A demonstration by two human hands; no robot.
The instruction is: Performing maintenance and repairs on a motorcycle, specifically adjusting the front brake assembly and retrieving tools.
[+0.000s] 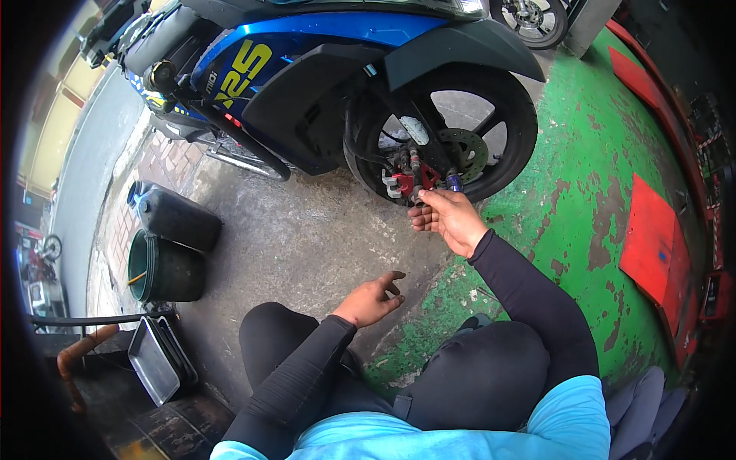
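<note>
Head view, listed near to far. Light-blue shirt point(429, 442); black sleeves point(529, 295); dark-clad knees point(483, 376), bent and spread. At lower right, grey-clad legs point(636, 410) of another person.

Left hand point(368, 301): empty, half open, index finger stretched out, other fingers loosely bent; hangs in front of the knees, over concrete point(307, 245), well apart from the bike point(330, 32).

Right hand point(454, 222): reaches forward, thumb and fingers drawn together at the lower end of the caliper point(431, 178); cannot tell whether gripping a small part there or only touching.

Caliper: red, with silver and dark fittings; beside the lower fork, left of the disc point(479, 153), within the outline of the front wheel point(523, 138). Purple fitting point(454, 182) just above the right hand. Dark mudguard point(468, 57) over the wheel; blue bodywork with yellow lettering beyond.

Left side: grey trays point(157, 364), stacked; rust-brown pipe point(75, 360); dark bucket point(176, 276), yellow stick inside; dark jerrycan point(180, 218) just behind.

Right side: green floor point(579, 184), paint worn in patches; red panels point(648, 241) upon it.

Farthest: second wheel point(531, 11) at top; road point(80, 146) at left.
</note>
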